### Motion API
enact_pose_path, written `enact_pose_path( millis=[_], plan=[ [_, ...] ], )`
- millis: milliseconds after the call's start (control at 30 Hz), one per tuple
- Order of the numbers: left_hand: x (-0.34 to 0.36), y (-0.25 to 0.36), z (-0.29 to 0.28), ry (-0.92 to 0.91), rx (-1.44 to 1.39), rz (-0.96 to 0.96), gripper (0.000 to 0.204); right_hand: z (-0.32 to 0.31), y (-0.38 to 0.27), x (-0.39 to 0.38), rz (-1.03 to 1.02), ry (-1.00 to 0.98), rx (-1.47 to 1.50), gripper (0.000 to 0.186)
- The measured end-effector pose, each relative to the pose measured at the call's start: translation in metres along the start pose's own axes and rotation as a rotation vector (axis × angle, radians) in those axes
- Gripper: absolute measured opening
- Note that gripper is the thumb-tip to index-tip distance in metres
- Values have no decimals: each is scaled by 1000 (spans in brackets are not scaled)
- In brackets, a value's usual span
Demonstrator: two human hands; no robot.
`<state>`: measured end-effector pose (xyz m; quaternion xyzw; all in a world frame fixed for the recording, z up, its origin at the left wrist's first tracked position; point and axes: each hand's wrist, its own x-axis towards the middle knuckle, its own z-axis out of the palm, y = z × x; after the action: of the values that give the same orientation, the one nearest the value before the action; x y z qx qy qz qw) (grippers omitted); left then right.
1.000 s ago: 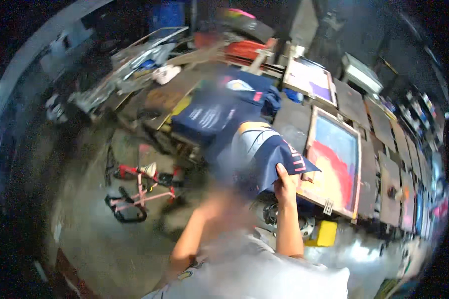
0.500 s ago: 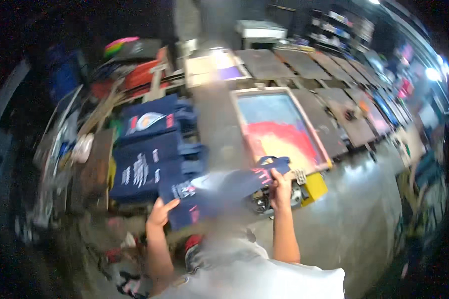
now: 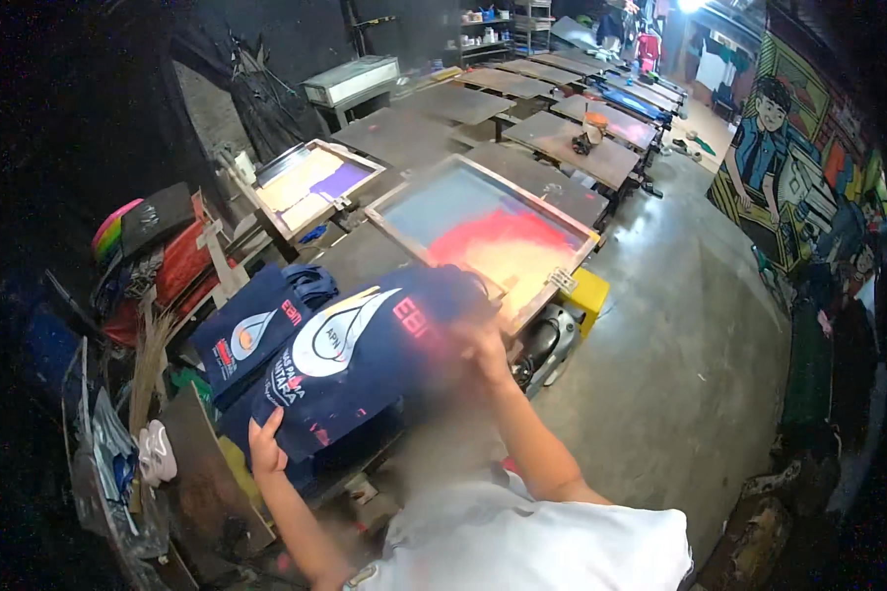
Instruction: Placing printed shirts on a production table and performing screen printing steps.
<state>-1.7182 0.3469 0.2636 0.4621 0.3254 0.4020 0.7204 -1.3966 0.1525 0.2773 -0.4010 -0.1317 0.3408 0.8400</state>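
Over the near edge of the bench [image 3: 360, 258], navy bag [image 3: 365, 372] — left grip [image 3: 268, 445] pinching its bottom edge, right grip [image 3: 485, 345], blurred, holding the other end — apparently to keep it spread.

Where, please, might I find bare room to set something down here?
The dark board between the purple-inked screen and the white box looks bare, as does the concrete floor right of the yellow container. Near left is crowded: the held navy tote bag, a second tote bag and pale shoes.
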Motion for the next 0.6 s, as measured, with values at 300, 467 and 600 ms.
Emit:
enact_pose_path(
  millis=[300, 467, 600],
  plan=[
    [-28, -21, -201, 138, 124, -232, 40, -2, 184, -43, 35, -326, -591, 20],
    [-41, -50, -253, 144, 277, -360, 43, 15, 202, -53, 314, -148, -595, 20],
    [-49, -38, -233, 104, 241, -318, 56, 16, 196, -48, 188, -131, -998, 31]
  ],
)
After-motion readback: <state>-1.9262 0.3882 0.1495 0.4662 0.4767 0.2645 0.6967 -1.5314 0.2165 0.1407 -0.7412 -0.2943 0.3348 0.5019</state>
